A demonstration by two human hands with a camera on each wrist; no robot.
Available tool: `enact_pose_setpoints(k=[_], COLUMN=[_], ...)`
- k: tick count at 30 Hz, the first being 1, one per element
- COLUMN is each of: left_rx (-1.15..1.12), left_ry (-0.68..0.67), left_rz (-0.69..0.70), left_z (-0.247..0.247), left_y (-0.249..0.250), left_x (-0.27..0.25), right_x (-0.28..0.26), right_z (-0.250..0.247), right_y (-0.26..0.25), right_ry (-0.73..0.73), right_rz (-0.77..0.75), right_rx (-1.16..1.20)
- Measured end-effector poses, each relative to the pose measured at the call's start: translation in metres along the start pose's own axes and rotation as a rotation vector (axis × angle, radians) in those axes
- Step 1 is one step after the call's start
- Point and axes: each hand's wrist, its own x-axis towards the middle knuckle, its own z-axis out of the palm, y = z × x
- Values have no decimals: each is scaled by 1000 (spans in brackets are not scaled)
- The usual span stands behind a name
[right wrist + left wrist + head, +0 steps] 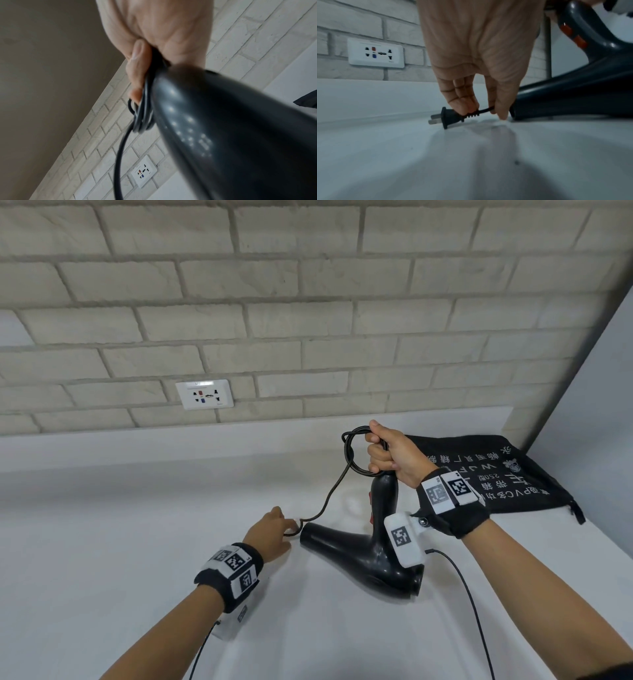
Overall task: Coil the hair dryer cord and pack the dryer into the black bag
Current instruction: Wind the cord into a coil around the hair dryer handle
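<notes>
A black hair dryer (363, 553) lies on the white counter (137, 542), nozzle to the left, handle pointing up and away. My right hand (390, 453) grips several loops of the black cord (352, 453) at the top of the handle (223, 121). A single strand (329, 494) runs down to my left hand (274, 529). There my fingers (465, 102) pinch the cord just behind the two-pin plug (448, 117), which sits low over the counter beside the nozzle (565, 100). The black bag (496, 474) with white lettering lies flat behind my right wrist.
A white wall socket (204, 394) sits in the pale brick wall behind the counter. A grey side wall (589, 405) closes the right end, close to the bag. Thin cables (469, 604) trail from my wrist cameras.
</notes>
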Motion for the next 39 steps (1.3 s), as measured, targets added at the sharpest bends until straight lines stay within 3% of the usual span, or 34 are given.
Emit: enact_pose_setpoints(k=[5, 7, 9, 12, 14, 16, 22, 30, 36, 39], left_rx=[104, 15, -313, -1116, -1555, -1848, -2291, -2343, -2123, -2127], left_ry=[71, 165, 354, 512, 457, 358, 121, -57, -253, -218], left_rz=[44, 14, -82, -285, -358, -404, -501, -466, -399, -420], left_z=[3, 1, -5, -18, -26, -32, -43, -59, -62, -64], left_y=[1, -1, -1, 7, 19, 35, 77, 100, 100, 103], left_x=[8, 12, 15, 18, 22, 25, 26, 20, 15, 18], right_x=[-1, -1, -2, -3, -5, -7, -10, -9, -10, -10], right_z=[-3, -4, -3, 0, 4, 8, 13, 11, 11, 12], right_y=[0, 0, -1, -1, -2, -3, -4, -4, -4, -5], right_ry=[13, 8, 2, -20, -45, -70, -104, -114, -102, -70], right_rz=[8, 12, 20, 27, 34, 42, 56, 58, 55, 47], right_rx=[17, 34, 56, 73, 84, 92, 122, 153, 135, 125])
